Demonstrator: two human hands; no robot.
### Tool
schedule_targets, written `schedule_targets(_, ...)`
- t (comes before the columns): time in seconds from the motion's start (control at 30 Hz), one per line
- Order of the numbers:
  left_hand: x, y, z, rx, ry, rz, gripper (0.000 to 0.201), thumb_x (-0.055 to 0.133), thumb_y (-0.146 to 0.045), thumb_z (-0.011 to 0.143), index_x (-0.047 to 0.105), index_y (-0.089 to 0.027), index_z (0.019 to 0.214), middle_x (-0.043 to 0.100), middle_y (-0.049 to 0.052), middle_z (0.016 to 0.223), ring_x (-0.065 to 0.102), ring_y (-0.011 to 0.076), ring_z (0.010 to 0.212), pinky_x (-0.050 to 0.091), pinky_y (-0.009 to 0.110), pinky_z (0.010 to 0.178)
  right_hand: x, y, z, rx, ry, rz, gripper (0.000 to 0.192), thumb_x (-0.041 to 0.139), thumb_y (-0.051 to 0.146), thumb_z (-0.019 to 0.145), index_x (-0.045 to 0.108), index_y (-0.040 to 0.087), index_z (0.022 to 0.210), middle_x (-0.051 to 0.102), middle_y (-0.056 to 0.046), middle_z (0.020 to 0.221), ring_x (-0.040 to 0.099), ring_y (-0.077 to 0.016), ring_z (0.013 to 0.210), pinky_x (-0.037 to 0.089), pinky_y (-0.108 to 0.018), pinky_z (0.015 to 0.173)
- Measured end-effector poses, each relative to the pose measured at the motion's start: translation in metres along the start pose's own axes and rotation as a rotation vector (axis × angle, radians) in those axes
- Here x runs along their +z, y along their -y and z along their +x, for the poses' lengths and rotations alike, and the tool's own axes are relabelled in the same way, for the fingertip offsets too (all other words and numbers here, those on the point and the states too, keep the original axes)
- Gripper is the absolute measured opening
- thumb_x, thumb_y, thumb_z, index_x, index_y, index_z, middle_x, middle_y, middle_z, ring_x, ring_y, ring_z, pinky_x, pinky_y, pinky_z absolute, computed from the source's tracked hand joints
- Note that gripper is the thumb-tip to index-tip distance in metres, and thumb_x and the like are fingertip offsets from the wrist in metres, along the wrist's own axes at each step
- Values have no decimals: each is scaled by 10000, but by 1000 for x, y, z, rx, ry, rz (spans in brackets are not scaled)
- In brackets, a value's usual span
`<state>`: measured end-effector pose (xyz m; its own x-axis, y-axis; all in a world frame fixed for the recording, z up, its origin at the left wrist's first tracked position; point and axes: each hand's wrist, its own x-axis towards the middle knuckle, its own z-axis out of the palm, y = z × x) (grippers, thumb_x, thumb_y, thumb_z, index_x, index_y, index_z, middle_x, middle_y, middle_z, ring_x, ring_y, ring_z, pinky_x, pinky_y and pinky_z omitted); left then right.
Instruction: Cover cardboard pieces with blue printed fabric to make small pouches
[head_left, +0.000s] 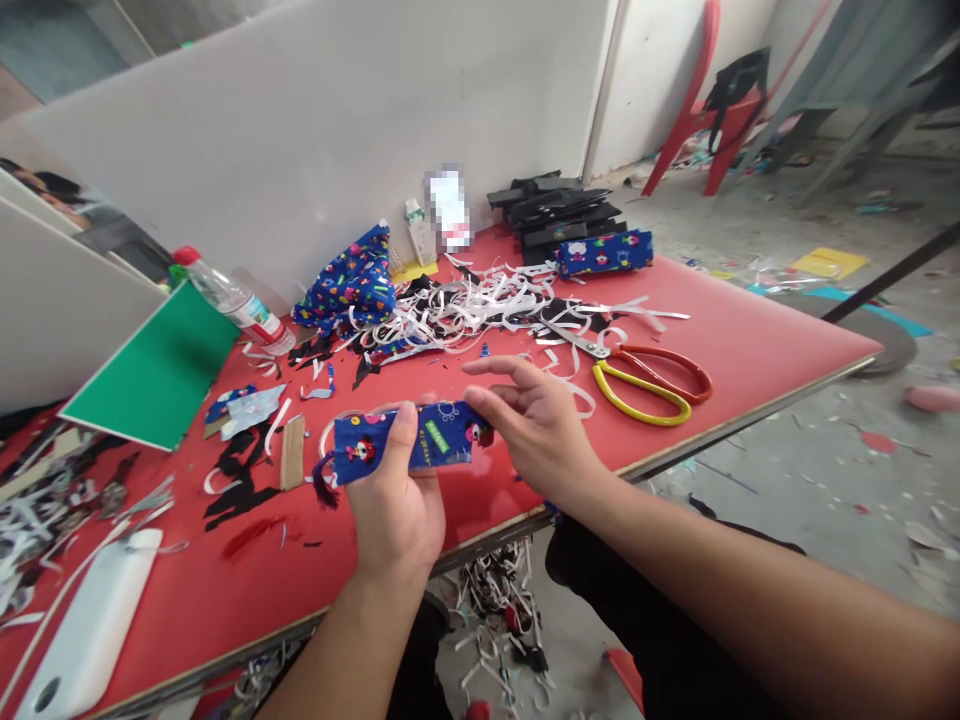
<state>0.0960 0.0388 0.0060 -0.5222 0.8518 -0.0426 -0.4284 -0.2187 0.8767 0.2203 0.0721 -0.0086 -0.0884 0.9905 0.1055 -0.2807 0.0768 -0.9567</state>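
Note:
A blue strip of fabric (427, 440) printed with bright cartoon figures is held over the near edge of the red table. My left hand (397, 510) grips its left half, thumb on top. At the strip's right end, my right hand (536, 425) pinches a corner between thumb and bent fingers, with the index finger stretched out above. Dark threads hang from the left end. Beyond my right hand lie scissors (645, 385) with one red and one yellow handle. A rolled bundle of the same blue fabric (606, 253) sits farther back.
White and black offcuts (480, 305) are heaped mid-table. Behind them are crumpled blue fabric (349, 280), stacked black strips (555, 215) and a blurred phone (450, 210). A bottle (236, 300) leans by a green board (154, 370); a white device (94, 620) lies front left.

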Motion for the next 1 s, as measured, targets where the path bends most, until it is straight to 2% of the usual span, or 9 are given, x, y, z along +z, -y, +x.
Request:
schedule_targets(0.07,0,0,0,51,24,12,178,887,-271,758,728,-237,830,804,-7,868,787,209,873,632,359,834,2,-1,-1,127,74,142,461,773,592,816,673,226,1078,587,76,626,578,-113,514,517,-274,513)
schedule_targets(0.17,0,0,0,112,59,18,189,911,-312,761,750,-241,830,804,-14,874,775,183,850,624,331,837,6,-4,-4,235,196,186,455,913,533,687,710,196,915,675,32,703,625,-112,586,550,-259,564)
schedule_targets(0.27,-4,-3,3,148,66,-20,211,915,-402,775,776,-251,825,798,-16,863,763,166,854,611,306,857,4,-6,0,265,149,223,390,926,481,678,745,183,854,751,-22,816,677,-130,690,582,-256,616)
schedule_targets(0.33,-11,-9,8,136,92,-19,261,827,-512,850,801,-255,818,803,10,868,762,179,859,612,316,848,-4,-5,8,221,12,225,347,878,482,731,744,197,875,775,-36,881,702,-142,741,605,-275,658)
schedule_targets(0.4,-21,-16,14,48,206,72,418,712,-626,898,835,-231,835,815,74,891,765,220,838,623,342,776,-14,-2,14,126,-71,135,296,817,481,795,733,205,861,781,-37,883,713,-152,768,615,-300,698)
schedule_targets(0.5,-33,-20,19,-159,460,307,448,812,-608,812,854,-193,973,817,123,889,758,245,756,616,340,660,-23,2,13,18,60,-47,253,801,458,823,774,209,854,792,-33,858,723,-173,781,618,-334,732)
schedule_targets(0.57,-37,-15,17,-246,547,437,410,883,-522,777,844,-192,1018,817,111,898,739,224,728,595,307,633,-21,1,6,-22,145,-123,197,819,414,821,818,229,887,815,-29,885,738,-188,796,624,-351,753)
schedule_targets(0.8,-37,4,5,-246,517,529,371,774,-530,892,821,-169,964,718,42,730,585,153,590,468,252,538,-7,-9,-2,-293,-23,-428,67,784,253,853,835,270,814,795,-39,1000,725,-196,914,582,-341,769)
schedule_targets(1.0,-37,1,-1,-213,533,527,385,731,-569,917,807,-195,966,634,15,669,510,142,545,419,251,499,-5,-3,-1,83,22,-106,212,778,403,826,747,203,766,727,-5,726,624,-133,653,515,-285,610)
